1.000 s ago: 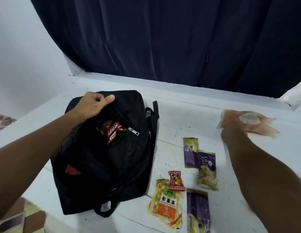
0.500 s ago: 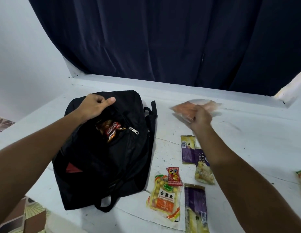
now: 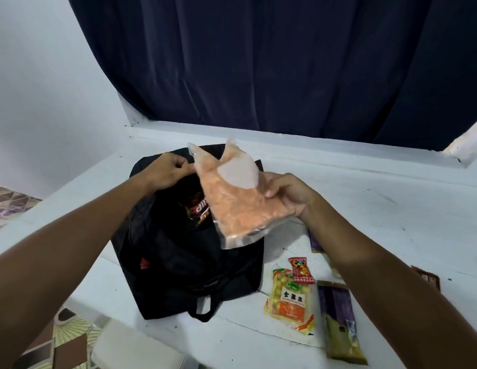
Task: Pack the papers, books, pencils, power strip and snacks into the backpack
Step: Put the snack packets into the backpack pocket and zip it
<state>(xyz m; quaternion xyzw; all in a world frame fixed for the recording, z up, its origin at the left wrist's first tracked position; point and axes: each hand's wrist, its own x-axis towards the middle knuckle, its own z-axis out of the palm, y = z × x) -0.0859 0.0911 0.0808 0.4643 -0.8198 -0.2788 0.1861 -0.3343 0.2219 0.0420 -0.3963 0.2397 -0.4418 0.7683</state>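
Right hand (image 3: pixel 288 194) grasps the orange snack bag (image 3: pixel 237 198) by its 3 o'clock edge, above the backpack (image 3: pixel 184 251) mouth. Left hand (image 3: pixel 165 170) pinches the opening's rim at 11 o'clock. Bag likely light, soft, slippery, crushable; edge hold suits. Half a second ago it hung farther toward 2 o'clock.

We see a backpack (image 3: pixel 178 262) of matt black cloth on a tabletop (image 3: pixel 378 209) painted white, scuffed and rough near its right edge. The orange snack bag (image 3: pixel 240 206) is clear, glossy plastic film. The yellow snack pack (image 3: pixel 290 299) and purple wrapper (image 3: pixel 338 315) look like shiny plastic too. Behind, the dark curtain (image 3: pixel 258 62) is soft, matt fabric.
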